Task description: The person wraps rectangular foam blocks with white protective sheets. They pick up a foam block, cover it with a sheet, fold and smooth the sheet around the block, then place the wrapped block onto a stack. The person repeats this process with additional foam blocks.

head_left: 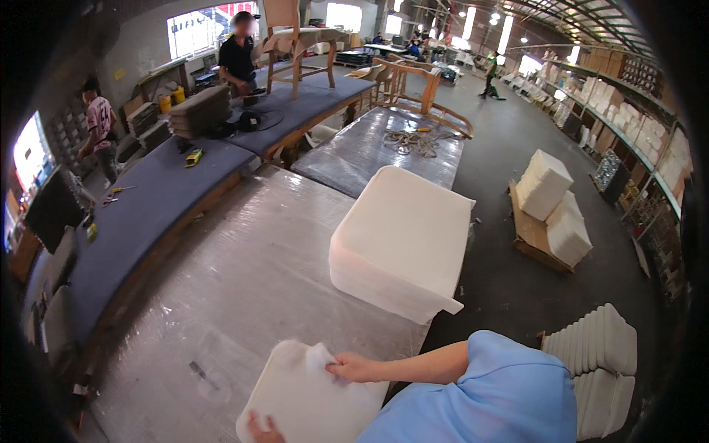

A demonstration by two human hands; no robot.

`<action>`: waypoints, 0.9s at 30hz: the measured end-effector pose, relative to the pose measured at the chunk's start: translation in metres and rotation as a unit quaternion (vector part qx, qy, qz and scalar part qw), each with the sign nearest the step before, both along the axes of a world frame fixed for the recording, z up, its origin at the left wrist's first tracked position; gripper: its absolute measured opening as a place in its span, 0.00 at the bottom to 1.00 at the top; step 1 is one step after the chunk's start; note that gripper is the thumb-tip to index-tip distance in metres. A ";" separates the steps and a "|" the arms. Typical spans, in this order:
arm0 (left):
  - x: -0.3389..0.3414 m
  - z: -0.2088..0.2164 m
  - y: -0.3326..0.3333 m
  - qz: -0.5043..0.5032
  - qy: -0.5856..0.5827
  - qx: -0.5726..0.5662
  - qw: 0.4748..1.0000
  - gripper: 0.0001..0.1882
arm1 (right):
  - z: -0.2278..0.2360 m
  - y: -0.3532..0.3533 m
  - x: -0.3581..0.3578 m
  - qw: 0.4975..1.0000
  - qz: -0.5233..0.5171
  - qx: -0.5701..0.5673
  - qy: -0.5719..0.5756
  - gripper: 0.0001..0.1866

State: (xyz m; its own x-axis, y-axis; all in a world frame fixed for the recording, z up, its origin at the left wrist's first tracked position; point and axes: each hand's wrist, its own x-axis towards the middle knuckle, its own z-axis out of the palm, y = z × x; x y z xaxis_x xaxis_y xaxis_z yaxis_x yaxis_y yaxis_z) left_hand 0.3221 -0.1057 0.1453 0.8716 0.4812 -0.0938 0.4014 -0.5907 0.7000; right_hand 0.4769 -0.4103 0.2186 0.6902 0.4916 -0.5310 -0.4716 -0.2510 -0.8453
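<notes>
Left of the white pad [289,387], wide tabletop [221,288] reaches its edge.

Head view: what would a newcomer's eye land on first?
Probably the big white block, mid-picture on the plastic-covered table. Below it, the right hand pinches white fluff on a white pad, the left hand at its lower left. Up top, left of centre, a chair stands on the blue bench.

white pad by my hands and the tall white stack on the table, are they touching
Apart: the head view shows a strip of the plastic-covered table between the white pad and the white stack.
</notes>
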 end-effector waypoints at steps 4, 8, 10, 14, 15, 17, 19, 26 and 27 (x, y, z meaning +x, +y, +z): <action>0.003 0.054 -0.140 -0.173 -0.087 -0.207 0.959 0.37 | 0.020 -0.003 -0.002 0.976 -0.018 0.115 0.185 0.17; 0.006 0.089 -0.216 -0.056 0.099 -0.440 0.891 0.30 | 0.027 -0.012 -0.006 0.962 0.014 0.208 0.176 0.16; -0.008 0.115 -0.252 0.026 0.078 -0.467 0.880 0.26 | 0.037 -0.034 -0.004 0.970 0.036 0.214 0.111 0.16; -0.019 0.113 -0.288 0.012 0.074 -0.459 0.885 0.30 | 0.024 -0.102 0.007 0.983 0.076 0.135 -0.096 0.20; -0.013 0.126 -0.301 0.016 0.080 -0.447 0.891 0.30 | 0.014 -0.116 0.010 0.978 0.084 0.109 -0.155 0.22; 0.000 0.146 -0.327 0.021 0.095 -0.425 0.900 0.31 | 0.016 -0.153 0.011 0.972 0.110 0.097 -0.185 0.23; 0.020 0.169 -0.351 0.025 0.066 -0.405 0.911 0.29 | 0.022 -0.188 0.011 0.971 0.118 0.114 -0.172 0.25; 0.033 0.108 -0.371 -0.113 -0.015 -0.373 0.921 0.17 | 0.037 -0.263 -0.053 0.958 0.147 0.094 -0.227 0.29; 0.029 0.103 -0.374 -0.135 0.027 -0.406 0.904 0.18 | 0.038 -0.272 -0.058 0.957 0.161 0.056 -0.235 0.27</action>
